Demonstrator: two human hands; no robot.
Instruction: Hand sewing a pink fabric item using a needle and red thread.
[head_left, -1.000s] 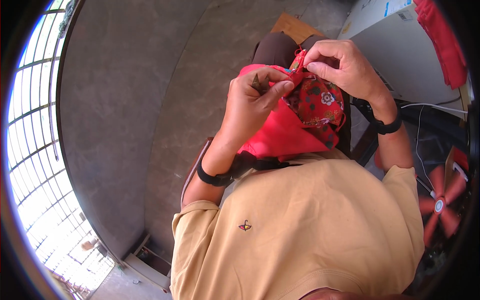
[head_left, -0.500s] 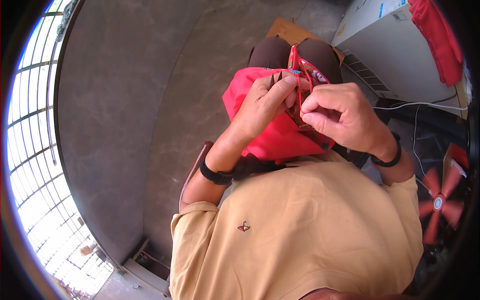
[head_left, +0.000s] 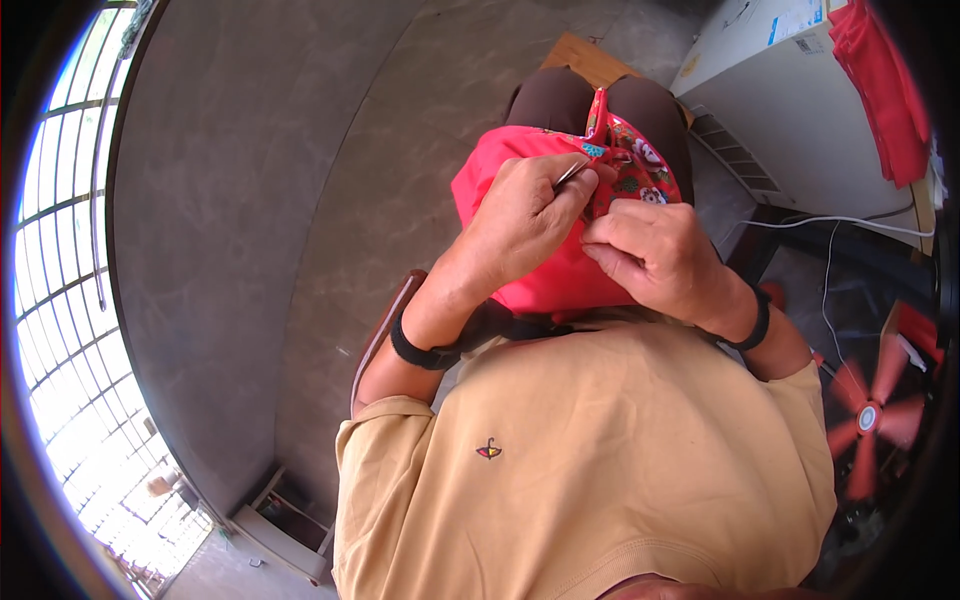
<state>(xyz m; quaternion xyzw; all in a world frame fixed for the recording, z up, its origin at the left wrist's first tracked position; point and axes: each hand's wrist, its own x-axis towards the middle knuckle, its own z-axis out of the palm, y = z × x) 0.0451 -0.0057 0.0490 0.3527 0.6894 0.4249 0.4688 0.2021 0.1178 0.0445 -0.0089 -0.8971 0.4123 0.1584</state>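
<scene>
While closed, left hand (head_left: 530,205) around tool (head_left: 569,175)

Red fan (head_left: 868,418) & wht appliance (head_left: 785,120) stand R, barred window (head_left: 60,300) L.

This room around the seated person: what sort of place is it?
Possibly a home room or small workshop: a barred window at the left, a red-bladed fan at the right, and red floral cloth over brown trousers.
</scene>
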